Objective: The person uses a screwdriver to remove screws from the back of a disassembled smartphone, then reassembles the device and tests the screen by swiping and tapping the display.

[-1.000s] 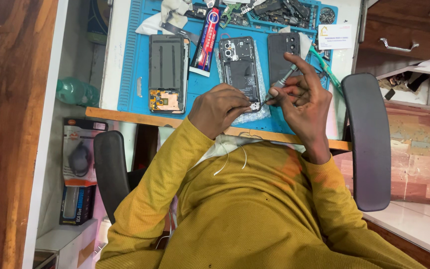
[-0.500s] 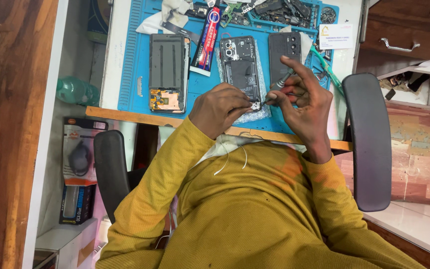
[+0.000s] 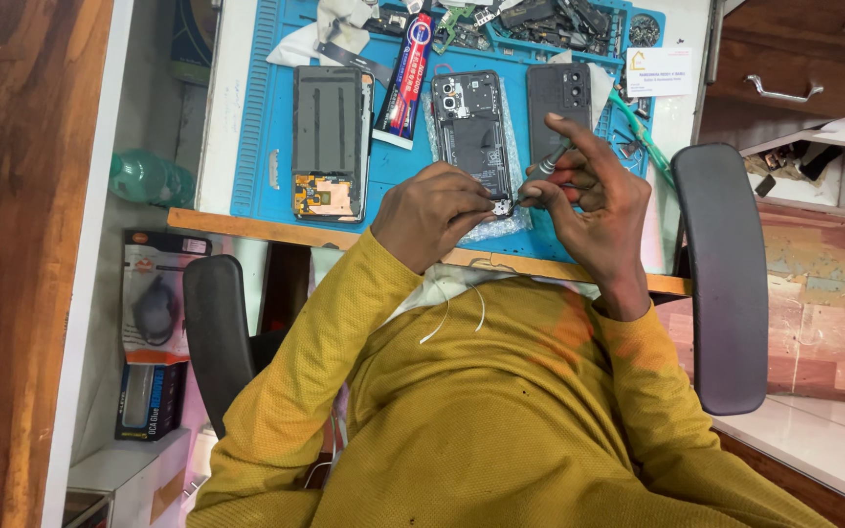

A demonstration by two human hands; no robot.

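Blue mat [image 3: 256, 147] edge: left hand [image 3: 427, 210] fingers pinch small part [image 3: 501, 206], right hand [image 3: 594, 191] grips screwdriver [image 3: 546, 166]

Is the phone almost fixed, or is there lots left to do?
Done: the back cover is off and lies beside the opened phone. In hand: the left hand pinches a small part at the phone's bottom edge while the right hand works a screwdriver on it. Left: the phone lies open, and a second dismantled phone waits on the blue mat.
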